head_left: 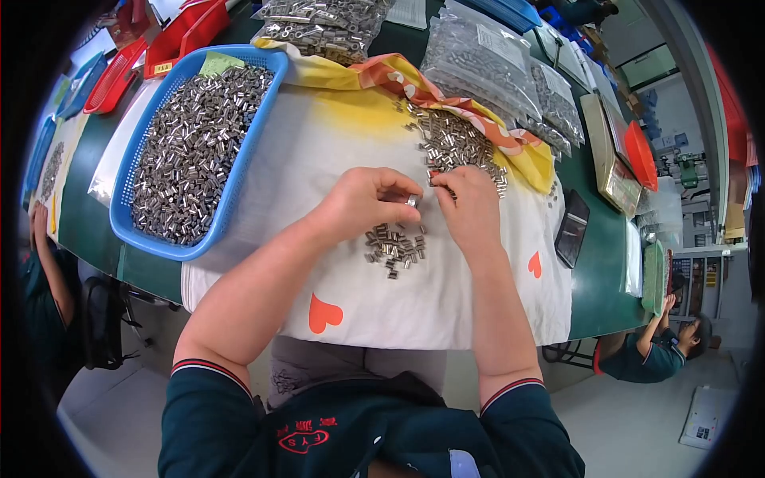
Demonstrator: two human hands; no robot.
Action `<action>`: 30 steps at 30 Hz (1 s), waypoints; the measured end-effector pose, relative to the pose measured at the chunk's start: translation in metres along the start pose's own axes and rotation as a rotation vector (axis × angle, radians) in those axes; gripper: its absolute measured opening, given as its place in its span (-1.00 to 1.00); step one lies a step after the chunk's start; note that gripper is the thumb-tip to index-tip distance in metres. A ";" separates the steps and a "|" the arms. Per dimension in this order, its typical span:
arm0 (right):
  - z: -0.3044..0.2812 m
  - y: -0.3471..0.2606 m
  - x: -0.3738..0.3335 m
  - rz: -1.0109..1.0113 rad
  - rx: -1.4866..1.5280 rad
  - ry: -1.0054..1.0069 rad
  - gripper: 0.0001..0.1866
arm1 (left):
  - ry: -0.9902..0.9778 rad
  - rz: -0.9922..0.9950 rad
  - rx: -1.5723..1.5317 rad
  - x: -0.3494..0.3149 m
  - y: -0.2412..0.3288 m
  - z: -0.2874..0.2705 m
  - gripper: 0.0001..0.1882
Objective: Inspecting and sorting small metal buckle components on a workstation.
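My left hand (362, 203) is closed, with a shiny metal sleeve (413, 201) pinched between thumb and fingers. Just across from it, my right hand (470, 209) has its fingers curled together at the near edge of a large pile of small metal sleeves (456, 139). A small red spot shows by its fingertips; what those fingers hold, if anything, I cannot make out. Below and between both hands, a smaller heap of metal sleeves (396, 247) lies on the white cloth (382, 315), which has orange hearts.
To the left stands a blue basket (231, 209) full of metal sleeves. Clear bags of metal parts (478, 60) sit at the back, behind a yellow and orange cloth (522, 159). A dark phone-like slab (572, 229) lies at the right. Other people sit at both sides.
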State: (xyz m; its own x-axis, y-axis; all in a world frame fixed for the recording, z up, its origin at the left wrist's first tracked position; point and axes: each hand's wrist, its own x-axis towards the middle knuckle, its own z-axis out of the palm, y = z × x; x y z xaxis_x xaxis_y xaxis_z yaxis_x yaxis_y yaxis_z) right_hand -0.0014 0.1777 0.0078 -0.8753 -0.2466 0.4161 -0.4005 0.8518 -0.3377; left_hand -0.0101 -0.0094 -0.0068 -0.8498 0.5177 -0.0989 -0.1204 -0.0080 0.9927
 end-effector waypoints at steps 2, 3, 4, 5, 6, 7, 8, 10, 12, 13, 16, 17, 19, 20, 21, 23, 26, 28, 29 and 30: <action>0.003 -0.002 0.001 0.033 -0.079 -0.042 -0.92 | 0.007 -0.017 -0.035 0.001 0.000 -0.001 -0.72; 0.003 -0.001 0.001 0.031 -0.079 -0.042 -0.92 | 0.008 -0.016 -0.034 0.001 0.000 -0.001 -0.72; 0.004 0.001 0.000 0.046 -0.075 -0.086 -0.93 | 0.006 -0.018 -0.054 0.002 0.000 0.000 -0.72; 0.003 0.002 0.000 0.061 -0.070 -0.130 -0.93 | 0.003 -0.020 -0.074 0.002 0.001 0.000 -0.72; 0.003 0.000 0.000 0.061 -0.069 -0.132 -0.93 | 0.004 -0.022 -0.076 0.002 0.000 0.000 -0.72; 0.003 -0.002 0.001 0.040 -0.071 -0.109 -0.93 | 0.006 -0.022 -0.093 0.002 0.000 -0.001 -0.71; 0.003 -0.004 0.001 0.020 -0.072 -0.086 -0.93 | 0.008 -0.022 -0.111 0.002 0.000 -0.001 -0.71; 0.002 -0.005 0.000 0.096 0.068 -0.052 -0.93 | 0.018 -0.010 -0.175 0.002 0.002 -0.001 -0.70; -0.005 -0.012 -0.002 0.168 0.210 -0.020 -0.93 | 0.032 0.001 -0.240 0.002 0.003 -0.002 -0.70; -0.014 -0.021 -0.002 0.282 0.449 -0.082 -0.93 | 0.030 -0.008 -0.242 0.002 0.003 -0.003 -0.69; -0.014 -0.024 -0.005 0.312 0.668 -0.148 -0.91 | 0.006 -0.016 -0.244 0.002 0.002 -0.005 -0.69; -0.013 -0.024 -0.006 0.229 0.648 -0.152 -0.90 | -0.014 -0.015 -0.244 0.002 0.002 -0.006 -0.70; -0.015 -0.028 -0.005 0.208 0.599 -0.132 -0.90 | -0.003 -0.017 -0.242 0.001 0.001 -0.005 -0.71; -0.015 -0.031 -0.005 0.187 0.548 -0.111 -0.90 | 0.007 -0.018 -0.240 0.001 0.001 -0.004 -0.72; -0.014 -0.032 -0.006 0.186 0.550 -0.112 -0.90 | 0.008 -0.018 -0.240 0.001 0.000 -0.003 -0.72; -0.010 -0.035 -0.007 -0.042 0.209 0.026 -0.90 | 0.062 0.000 -0.209 0.001 0.000 -0.001 -0.75; -0.004 -0.036 -0.008 -0.056 0.173 0.087 -0.89 | 0.108 -0.013 -0.114 -0.001 0.004 0.000 -0.74; -0.008 -0.035 -0.008 0.017 0.291 0.032 -0.90 | 0.080 -0.003 -0.144 0.001 0.001 -0.002 -0.74; -0.010 -0.034 -0.008 0.093 0.408 -0.023 -0.91 | 0.048 0.005 -0.174 0.001 0.000 -0.002 -0.74; -0.015 -0.032 -0.007 0.093 0.408 -0.023 -0.91 | 0.048 0.005 -0.174 0.001 0.000 -0.002 -0.74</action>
State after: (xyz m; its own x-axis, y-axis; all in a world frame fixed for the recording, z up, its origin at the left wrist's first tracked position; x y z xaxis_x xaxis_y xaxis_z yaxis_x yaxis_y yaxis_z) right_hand 0.0212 0.1586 0.0283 -0.9169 -0.1916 0.3502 -0.3897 0.6195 -0.6814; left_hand -0.0123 -0.0109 -0.0069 -0.8738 0.4756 -0.1011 -0.1993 -0.1606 0.9667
